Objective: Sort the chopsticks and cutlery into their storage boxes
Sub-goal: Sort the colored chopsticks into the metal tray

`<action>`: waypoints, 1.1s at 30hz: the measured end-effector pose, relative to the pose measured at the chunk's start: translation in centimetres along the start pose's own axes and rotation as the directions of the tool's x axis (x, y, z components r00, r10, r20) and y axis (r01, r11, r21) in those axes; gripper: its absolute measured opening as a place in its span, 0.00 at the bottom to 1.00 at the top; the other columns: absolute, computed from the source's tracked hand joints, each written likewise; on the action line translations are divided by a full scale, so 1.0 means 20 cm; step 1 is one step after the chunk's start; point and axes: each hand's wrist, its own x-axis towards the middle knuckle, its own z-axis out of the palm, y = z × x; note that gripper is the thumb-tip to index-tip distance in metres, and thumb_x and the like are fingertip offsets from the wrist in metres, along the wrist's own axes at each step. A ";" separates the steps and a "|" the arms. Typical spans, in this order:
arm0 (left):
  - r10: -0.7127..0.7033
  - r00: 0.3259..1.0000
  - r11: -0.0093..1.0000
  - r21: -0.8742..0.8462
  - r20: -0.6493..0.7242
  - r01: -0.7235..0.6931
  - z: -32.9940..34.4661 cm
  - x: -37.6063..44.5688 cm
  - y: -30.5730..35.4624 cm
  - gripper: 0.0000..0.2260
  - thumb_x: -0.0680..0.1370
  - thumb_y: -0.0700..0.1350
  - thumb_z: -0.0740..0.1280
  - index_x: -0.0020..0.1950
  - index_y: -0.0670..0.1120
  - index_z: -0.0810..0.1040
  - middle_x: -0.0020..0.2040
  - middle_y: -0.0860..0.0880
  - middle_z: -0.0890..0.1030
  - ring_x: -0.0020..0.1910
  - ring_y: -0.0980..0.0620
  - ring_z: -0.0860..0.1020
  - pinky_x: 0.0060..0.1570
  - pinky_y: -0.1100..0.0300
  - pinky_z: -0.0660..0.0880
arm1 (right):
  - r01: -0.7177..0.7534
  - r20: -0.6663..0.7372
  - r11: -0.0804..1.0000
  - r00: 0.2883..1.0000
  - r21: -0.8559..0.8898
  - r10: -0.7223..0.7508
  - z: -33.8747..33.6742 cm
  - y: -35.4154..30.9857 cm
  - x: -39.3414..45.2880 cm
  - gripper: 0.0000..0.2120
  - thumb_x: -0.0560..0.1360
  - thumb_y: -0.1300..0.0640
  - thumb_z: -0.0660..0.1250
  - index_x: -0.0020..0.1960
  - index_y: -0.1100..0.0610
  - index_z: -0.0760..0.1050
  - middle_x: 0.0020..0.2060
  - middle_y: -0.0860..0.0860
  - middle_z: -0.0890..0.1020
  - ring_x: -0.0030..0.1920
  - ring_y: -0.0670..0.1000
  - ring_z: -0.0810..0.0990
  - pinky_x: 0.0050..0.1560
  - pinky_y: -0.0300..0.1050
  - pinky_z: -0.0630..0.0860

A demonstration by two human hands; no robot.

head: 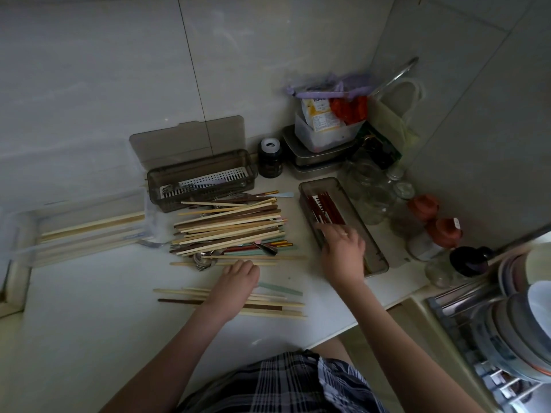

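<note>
Across the middle of the white counter (89,323) we had the big heap of chopsticks (229,226) lying lengthwise, pale bamboo mixed with dark brown, a few mint and gold-tipped ones, and some metal spoons (202,260) poking out at its near edge. We judged it was the unsorted stock, dumped centrally so either hand could reach it.

Toward the left edge sat the clear box (86,231), already holding pale bamboo chopsticks laid parallel. Against the back wall stood the smoky box with a white slotted tray (202,181), its lid propped up behind, with what looked like forks in it. Toward the right edge lay the long grey box (343,222), angled, holding reddish-brown chopsticks at its far end.

Near the front edge a smaller row of chopsticks (229,302) lay side by side, probably a set put apart by kind.

Our right hand (343,248) reached into the grey box, fingers spread and flattened over its contents; we could not tell whether it pinched anything. Our left hand (238,278) rested palm-down between heap and front row, fingers loosely curled on a pale stick, apparently picking it out.
</note>
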 end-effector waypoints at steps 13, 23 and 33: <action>-0.186 0.944 0.976 -0.165 -0.273 0.144 -0.11 0.04 -0.03 0.12 0.71 0.40 0.73 0.48 0.46 0.72 0.39 0.49 0.79 0.38 0.48 0.79 0.39 0.54 0.74 | 0.312 0.199 0.935 0.918 0.171 -0.343 0.12 -0.01 -0.02 0.12 0.79 0.60 0.61 0.60 0.54 0.77 0.52 0.54 0.81 0.52 0.54 0.78 0.51 0.48 0.76; -0.094 0.990 0.986 -0.147 -0.109 0.077 -0.07 0.07 -0.13 0.08 0.71 0.36 0.68 0.48 0.44 0.80 0.46 0.47 0.80 0.47 0.45 0.78 0.47 0.53 0.73 | -0.219 0.079 0.975 0.973 0.030 0.216 -0.09 0.20 0.14 0.42 0.68 0.79 0.52 0.77 0.52 0.56 0.72 0.59 0.64 0.70 0.61 0.60 0.69 0.53 0.63; -0.078 0.992 0.985 -0.162 -0.103 0.061 -0.02 0.02 -0.10 0.10 0.68 0.36 0.72 0.47 0.46 0.83 0.43 0.49 0.82 0.44 0.46 0.80 0.46 0.53 0.76 | -0.173 0.336 0.959 0.910 -0.224 0.242 0.02 0.22 0.11 0.28 0.76 0.63 0.55 0.75 0.49 0.60 0.74 0.52 0.62 0.71 0.59 0.60 0.69 0.60 0.62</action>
